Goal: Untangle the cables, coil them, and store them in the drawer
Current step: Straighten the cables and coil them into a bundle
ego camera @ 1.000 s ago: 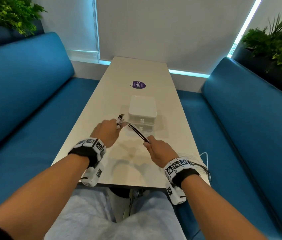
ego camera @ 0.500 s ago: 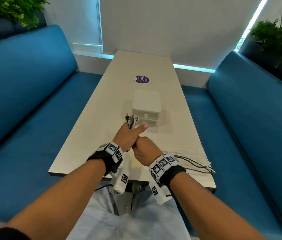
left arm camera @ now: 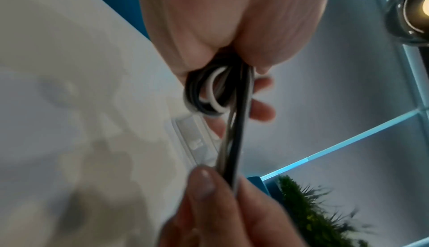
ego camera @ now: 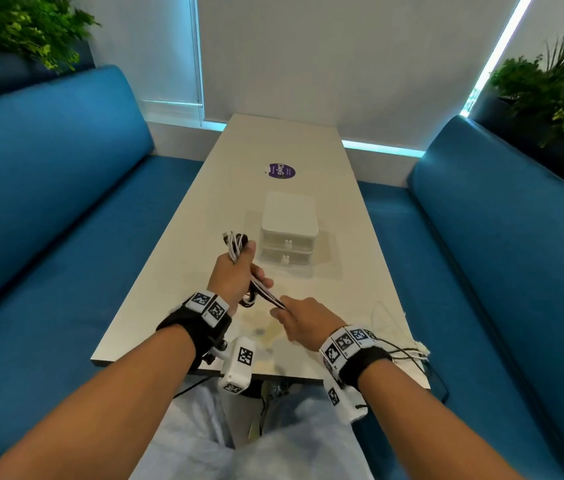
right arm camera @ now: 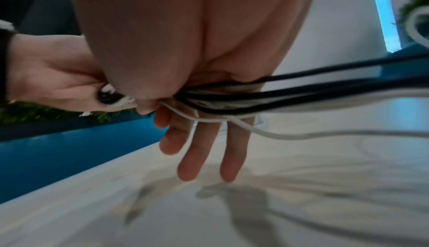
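Observation:
A bundle of black and white cables [ego camera: 237,245] is wound in my left hand [ego camera: 235,278], with loops sticking out above the thumb and below the palm [left arm camera: 209,93]. From there the strands [ego camera: 270,299] run to my right hand [ego camera: 303,318], which pinches them between thumb and forefinger [right arm camera: 223,100]; its other fingers hang straight. Loose cable trails from the right hand to the table's near right corner [ego camera: 401,351]. The white two-drawer box [ego camera: 289,233] stands just beyond the hands, both drawers closed.
The long beige table [ego camera: 176,306] runs away from me between two blue benches [ego camera: 48,202]. A purple sticker [ego camera: 282,170] lies past the drawer box. Plants [ego camera: 557,98] stand behind both benches.
The hands met half a second ago and have drawn apart again. The right hand slid back along the strands toward me, and the left hand now holds more loops.

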Motion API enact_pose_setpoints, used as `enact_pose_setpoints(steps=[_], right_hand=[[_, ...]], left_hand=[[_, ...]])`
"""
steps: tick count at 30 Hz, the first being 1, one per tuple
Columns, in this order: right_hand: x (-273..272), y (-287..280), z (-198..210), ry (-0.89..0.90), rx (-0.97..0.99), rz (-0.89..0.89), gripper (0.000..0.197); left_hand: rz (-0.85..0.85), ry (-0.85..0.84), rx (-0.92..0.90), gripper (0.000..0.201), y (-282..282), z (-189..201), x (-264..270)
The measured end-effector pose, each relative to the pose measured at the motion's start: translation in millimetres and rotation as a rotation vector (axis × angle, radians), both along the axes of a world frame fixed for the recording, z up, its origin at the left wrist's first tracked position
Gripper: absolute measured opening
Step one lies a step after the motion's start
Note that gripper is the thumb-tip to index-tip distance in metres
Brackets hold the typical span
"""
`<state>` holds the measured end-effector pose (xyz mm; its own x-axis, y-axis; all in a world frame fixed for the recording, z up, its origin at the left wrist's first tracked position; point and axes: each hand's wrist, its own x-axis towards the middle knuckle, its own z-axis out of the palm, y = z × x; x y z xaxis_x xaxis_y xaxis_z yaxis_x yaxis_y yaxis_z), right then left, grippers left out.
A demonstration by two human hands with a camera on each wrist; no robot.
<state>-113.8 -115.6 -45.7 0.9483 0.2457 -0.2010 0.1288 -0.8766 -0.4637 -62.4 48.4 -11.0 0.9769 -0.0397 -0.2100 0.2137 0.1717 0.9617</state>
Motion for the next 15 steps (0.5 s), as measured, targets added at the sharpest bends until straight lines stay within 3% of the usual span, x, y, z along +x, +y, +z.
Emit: enact_pose_setpoints(steps=[3,7,15], right_hand=[[0.1,-1.8,7.0,0.032,0.058,-0.007,0.038],[1.6,1.2,9.5,0.008,0.007,0.001,0.049],[-4.0,4.3,-0.2,0.040,0.030,0.044,0.047]], left_hand=[[0.018,0.025,-0.095,0.040,-9.5,11.0,-4.2],[0.022,0.023,-0.092,0.040,-16.0,21.6,-0.8],[0.038,0.019,0.132,0.042,-16.3,13.4,7.1]])
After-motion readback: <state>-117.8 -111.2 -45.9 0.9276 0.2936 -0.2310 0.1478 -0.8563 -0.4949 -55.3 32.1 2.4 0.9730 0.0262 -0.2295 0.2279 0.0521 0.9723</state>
